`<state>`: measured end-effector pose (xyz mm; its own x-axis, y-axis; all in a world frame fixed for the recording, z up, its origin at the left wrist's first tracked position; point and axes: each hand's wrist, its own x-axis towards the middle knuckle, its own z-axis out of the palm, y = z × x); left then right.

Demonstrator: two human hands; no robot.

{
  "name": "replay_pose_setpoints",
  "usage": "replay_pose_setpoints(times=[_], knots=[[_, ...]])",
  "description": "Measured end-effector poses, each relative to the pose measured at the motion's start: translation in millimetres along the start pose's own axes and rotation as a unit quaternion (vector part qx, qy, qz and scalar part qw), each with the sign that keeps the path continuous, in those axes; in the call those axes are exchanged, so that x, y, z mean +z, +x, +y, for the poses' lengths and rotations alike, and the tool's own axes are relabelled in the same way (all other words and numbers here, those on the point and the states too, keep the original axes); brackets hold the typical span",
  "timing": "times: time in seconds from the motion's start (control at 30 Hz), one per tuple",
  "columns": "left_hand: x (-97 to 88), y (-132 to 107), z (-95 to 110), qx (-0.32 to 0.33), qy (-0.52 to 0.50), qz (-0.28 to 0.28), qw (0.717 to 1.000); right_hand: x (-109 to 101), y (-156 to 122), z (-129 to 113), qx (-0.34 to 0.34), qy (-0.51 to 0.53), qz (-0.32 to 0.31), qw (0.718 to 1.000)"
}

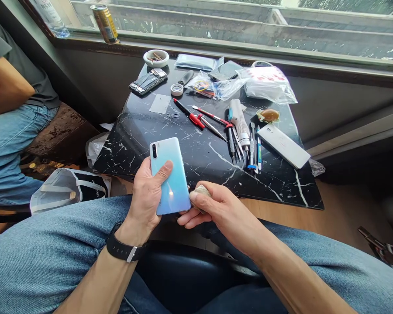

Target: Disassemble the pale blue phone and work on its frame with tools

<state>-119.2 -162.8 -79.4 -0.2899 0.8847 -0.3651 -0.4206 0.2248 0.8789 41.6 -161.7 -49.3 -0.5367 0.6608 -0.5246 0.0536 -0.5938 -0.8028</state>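
My left hand (pixel 147 192) is closed around a smartphone (pixel 172 183) with a light blue, glossy back, its thumb lying across that back. The phone is tilted, its camera strip at the upper left, and its screen side is hidden. Close by the phone's lower right edge, my right hand (pixel 212 200) pinches a small beige-grey piece (pixel 201 190) between thumb and forefinger. Its kind I cannot make out, nor whether it touches the phone. Beyond both hands stands a black marble-patterned table (pixel 196 159).
On the table lie an opened phone (pixel 148 81), a red pen (pixel 188 113), tweezers (pixel 237 141), a screwdriver (pixel 252 146), a white phone (pixel 284 146) and plastic bags (pixel 268 85). An ashtray (pixel 156 58) stands at the back. Another person (pixel 16 96) sits left, near a paper bag (pixel 70 189).
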Motion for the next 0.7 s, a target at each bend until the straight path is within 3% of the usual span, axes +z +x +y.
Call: replay_pose_setpoints(times=[0.13,0.33,0.7], knots=[[3.5,-1,4,-0.010,0.006,0.016,1.000,-4,-1,-8,0.020,-0.054,-0.002,0.998],[4.6,-5,10,-0.055,0.013,-0.020,0.998,-9,-2,-13,0.006,-0.098,-0.008,0.995],[-1.2,-4,11,-0.061,0.008,-0.031,0.998,-10,-2,-11,0.016,0.003,-0.061,0.998]])
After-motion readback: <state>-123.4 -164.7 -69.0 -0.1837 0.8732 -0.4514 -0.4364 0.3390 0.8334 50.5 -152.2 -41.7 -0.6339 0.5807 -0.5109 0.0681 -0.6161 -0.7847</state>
